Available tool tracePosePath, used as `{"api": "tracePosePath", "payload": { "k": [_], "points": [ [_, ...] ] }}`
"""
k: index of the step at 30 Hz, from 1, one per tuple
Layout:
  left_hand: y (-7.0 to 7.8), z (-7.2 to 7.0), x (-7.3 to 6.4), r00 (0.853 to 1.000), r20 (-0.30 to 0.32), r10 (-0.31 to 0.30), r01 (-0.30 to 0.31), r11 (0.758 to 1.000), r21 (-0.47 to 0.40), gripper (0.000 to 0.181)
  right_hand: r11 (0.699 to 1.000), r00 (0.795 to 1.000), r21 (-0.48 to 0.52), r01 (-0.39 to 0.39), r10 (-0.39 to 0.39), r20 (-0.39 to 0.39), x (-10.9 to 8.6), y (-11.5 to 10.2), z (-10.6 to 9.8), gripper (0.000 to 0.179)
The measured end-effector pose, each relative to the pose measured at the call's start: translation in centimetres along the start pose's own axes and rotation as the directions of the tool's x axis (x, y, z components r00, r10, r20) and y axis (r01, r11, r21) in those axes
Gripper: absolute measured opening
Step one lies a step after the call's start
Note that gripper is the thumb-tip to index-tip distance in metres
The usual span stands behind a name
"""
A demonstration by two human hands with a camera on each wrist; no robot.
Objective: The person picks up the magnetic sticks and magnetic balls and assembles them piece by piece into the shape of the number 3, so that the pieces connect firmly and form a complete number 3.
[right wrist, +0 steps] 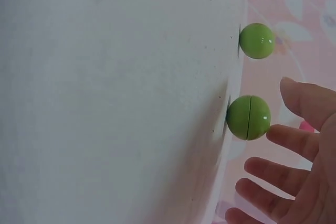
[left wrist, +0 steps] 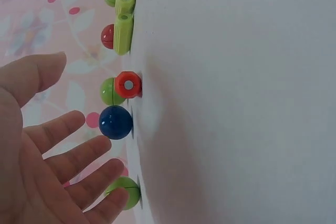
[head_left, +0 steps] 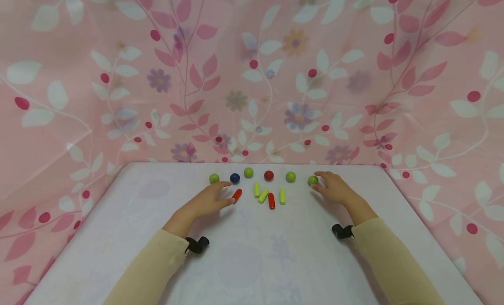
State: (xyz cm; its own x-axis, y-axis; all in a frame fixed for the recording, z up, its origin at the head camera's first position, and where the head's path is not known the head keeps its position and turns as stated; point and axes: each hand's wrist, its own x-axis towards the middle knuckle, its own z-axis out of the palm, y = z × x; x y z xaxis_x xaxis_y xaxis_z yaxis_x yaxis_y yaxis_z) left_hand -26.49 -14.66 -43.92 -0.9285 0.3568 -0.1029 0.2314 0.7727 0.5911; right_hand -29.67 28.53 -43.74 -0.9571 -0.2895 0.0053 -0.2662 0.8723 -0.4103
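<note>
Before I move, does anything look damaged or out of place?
Nothing looks damaged, but in the head view the leftmost red stick and the middle yellow-green stick lie slanted, unlike the straighter rightmost stick.

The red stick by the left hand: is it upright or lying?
Lying on the table: the left wrist view shows the red stick end-on.
</note>
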Motion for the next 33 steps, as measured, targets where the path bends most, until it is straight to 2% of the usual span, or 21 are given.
{"api": "tracePosePath", "payload": {
  "k": [5,11,20,29,33],
  "points": [
    [-0.1,0.0,0.6,1.000,-0.003,-0.005,0.005,1.000,-0.028,0.065,0.999,1.000,0.044,-0.018,0.019,-0.002,0.6,0.0,-0.1,0.058],
    [-0.2,0.3,1.3,0.999,-0.016,-0.040,0.039,0.996,-0.079,0.059,0.992,0.998,0.113,-0.056,0.052,0.037,1.5,-0.1,0.0,0.054],
    [-0.3,1.4,2.7,0.999,-0.033,-0.019,0.015,0.994,-0.106,0.051,0.985,0.996,0.160,-0.064,0.054,0.064,2.2,-0.1,0.0,0.053],
    [0.1,1.7,3.2,0.997,-0.041,-0.069,0.063,0.988,-0.140,0.046,0.966,0.992,0.232,-0.114,0.099,0.075,2.7,0.6,0.4,0.053],
    [0.0,2.0,3.6,0.997,-0.041,-0.073,0.066,0.986,-0.154,0.046,0.960,0.991,0.251,-0.123,0.108,0.072,3.0,0.9,0.5,0.051]
  ]
}}
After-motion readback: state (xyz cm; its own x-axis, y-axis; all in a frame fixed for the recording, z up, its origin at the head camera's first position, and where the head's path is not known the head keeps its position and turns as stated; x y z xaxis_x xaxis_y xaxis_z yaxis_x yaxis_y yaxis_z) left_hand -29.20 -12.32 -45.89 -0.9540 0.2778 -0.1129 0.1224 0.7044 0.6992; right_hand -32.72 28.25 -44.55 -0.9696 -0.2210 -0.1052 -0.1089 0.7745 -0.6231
